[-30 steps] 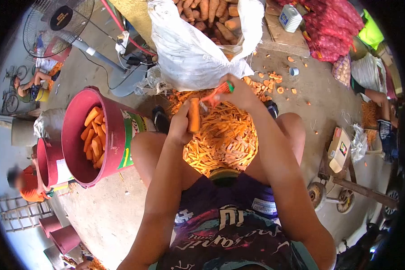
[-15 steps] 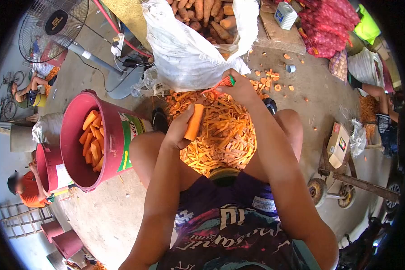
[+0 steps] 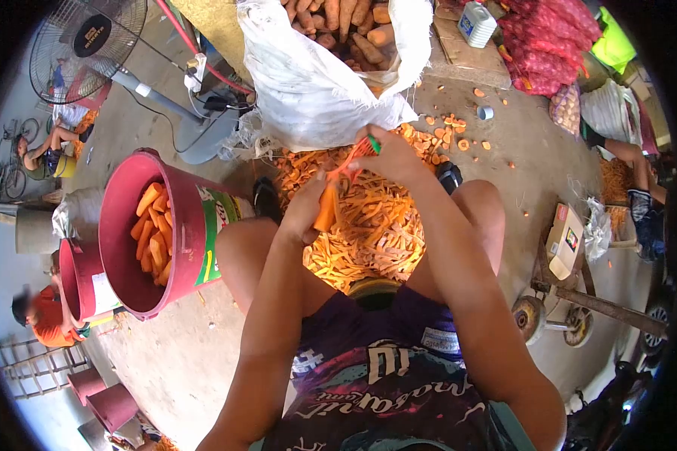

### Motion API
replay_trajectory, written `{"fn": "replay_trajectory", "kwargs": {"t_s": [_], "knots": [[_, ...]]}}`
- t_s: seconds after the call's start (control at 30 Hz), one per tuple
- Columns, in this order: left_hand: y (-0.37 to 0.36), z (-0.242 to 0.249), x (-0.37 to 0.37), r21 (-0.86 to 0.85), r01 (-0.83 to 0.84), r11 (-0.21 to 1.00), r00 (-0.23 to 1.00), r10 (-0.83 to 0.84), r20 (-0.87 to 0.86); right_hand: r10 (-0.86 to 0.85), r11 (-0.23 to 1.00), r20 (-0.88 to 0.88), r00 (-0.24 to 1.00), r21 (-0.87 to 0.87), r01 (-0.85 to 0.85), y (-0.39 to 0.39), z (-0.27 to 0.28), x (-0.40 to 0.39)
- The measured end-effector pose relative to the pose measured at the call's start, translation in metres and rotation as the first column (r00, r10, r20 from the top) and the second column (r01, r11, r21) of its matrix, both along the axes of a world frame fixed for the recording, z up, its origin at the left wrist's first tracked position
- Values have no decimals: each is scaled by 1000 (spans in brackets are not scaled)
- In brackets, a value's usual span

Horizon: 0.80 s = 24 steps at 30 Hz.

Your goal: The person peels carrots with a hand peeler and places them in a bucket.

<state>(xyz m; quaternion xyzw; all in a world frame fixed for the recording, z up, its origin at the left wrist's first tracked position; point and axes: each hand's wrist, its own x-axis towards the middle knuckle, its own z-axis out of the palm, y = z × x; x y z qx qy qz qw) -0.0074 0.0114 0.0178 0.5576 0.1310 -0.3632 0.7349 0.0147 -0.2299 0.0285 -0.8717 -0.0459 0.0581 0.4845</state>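
Observation:
My left hand (image 3: 301,207) is closed round a peeled orange carrot (image 3: 326,210), tilted over a heap of carrot peelings (image 3: 384,229) between my knees. In my right hand (image 3: 393,156) is a peeler (image 3: 361,151), its frame orange-red with a green part by the fingers. The peeler is at the carrot's upper end; whether its blade touches is hard to make out. Beyond the hands stands a white sack (image 3: 301,94) of unpeeled carrots (image 3: 350,26). To the left, a dark pink tub (image 3: 119,233) holds several peeled carrots (image 3: 155,244).
Carrot end pieces (image 3: 450,131) lie scattered on the floor right of the sack. A standing fan (image 3: 90,37) is at upper left, red net sacks (image 3: 545,41) at upper right. A wheeled cart (image 3: 572,289) stands right. A person in orange (image 3: 50,325) sits at left.
The peeler has come down and left onto the carrot's upper end. My left hand has tilted the carrot slightly, and the two hands are closer together.

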Motion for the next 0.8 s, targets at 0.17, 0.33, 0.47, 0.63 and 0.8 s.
{"fn": "replay_trajectory", "kwargs": {"t_s": [0.17,0.33,0.47,0.63,0.8], "knots": [[10,5,-3,-100,-17,995,999,21,34,-180,983,-169,969,0,183,-14,-2,14],[10,-6,8,-53,-198,979,979,194,-66,66,998,-21,998,12,-66,19,8,-6],[-1,-15,5,-168,-184,968,983,181,-36,146,988,-80,986,62,-141,22,4,-12],[5,-5,-4,-94,-36,995,999,34,-29,-102,989,-153,983,91,117,-12,7,10],[10,1,-1,-91,-218,972,975,211,-72,-196,979,-118,974,26,200,-7,3,11]]}}
